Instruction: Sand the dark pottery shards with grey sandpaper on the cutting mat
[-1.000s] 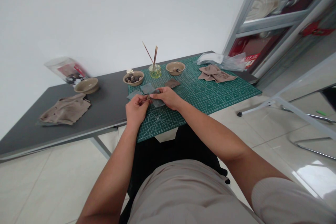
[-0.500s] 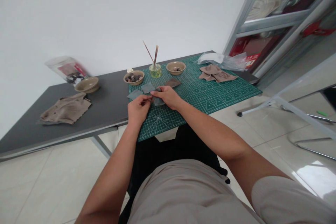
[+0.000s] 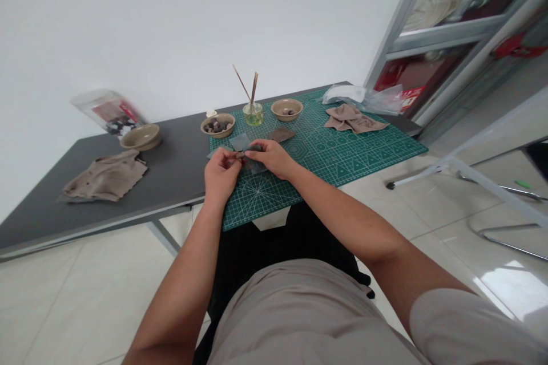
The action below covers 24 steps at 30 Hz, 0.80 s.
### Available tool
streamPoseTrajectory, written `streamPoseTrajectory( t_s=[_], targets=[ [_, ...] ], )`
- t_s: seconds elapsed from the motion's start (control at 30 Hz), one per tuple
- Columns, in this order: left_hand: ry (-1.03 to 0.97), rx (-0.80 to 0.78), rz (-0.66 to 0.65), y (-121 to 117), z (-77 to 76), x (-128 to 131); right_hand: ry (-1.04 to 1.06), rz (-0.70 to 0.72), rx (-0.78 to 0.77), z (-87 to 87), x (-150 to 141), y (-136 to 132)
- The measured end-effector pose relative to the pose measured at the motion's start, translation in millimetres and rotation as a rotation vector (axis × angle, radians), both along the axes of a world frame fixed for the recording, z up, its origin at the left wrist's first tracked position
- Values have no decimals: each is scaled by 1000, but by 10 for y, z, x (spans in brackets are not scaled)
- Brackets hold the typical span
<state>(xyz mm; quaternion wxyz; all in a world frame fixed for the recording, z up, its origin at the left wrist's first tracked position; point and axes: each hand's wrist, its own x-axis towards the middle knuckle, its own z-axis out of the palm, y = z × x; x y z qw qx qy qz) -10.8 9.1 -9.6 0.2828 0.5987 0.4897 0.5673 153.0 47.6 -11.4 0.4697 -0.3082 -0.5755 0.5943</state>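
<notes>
The left hand (image 3: pixel 221 171) is curling nearly shut, its fingertips pinching a small dark brown piece (image 3: pixel 242 155), while the half-closed right hand (image 3: pixel 274 158) is pressing a sheet of grey abrasive paper (image 3: pixel 256 166) against that piece, right between both hands. Both hands are working just above a green printed cutting mat (image 3: pixel 363 151), with a square of pale grey abrasive paper (image 3: pixel 240 142) just beyond the left fingertips, a brown abrasive square (image 3: pixel 281 134) beyond the right hand, and a beige ceramic bowl of dark pebbles (image 3: pixel 226 118) farther beyond the left hand.
</notes>
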Motion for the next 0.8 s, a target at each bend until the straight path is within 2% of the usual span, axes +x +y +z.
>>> streamPoseTrajectory(
  t_s=[0.13, 0.43, 0.67, 0.8],
  targets=[
    [1, 2, -40, -3, -4, 2, -23, -31, 20, -12, 0, 15],
    [-37, -7, -37, 10, -12, -34, -69, -58, 74, 30, 6, -13],
    [-137, -9, -62, -20, 29, 16, -44, -54, 34, 63, 8, -34],
    [-88, 7, -69, -41, 48, 40, -43, -63, 23, 81, 6, -45]
  ],
)
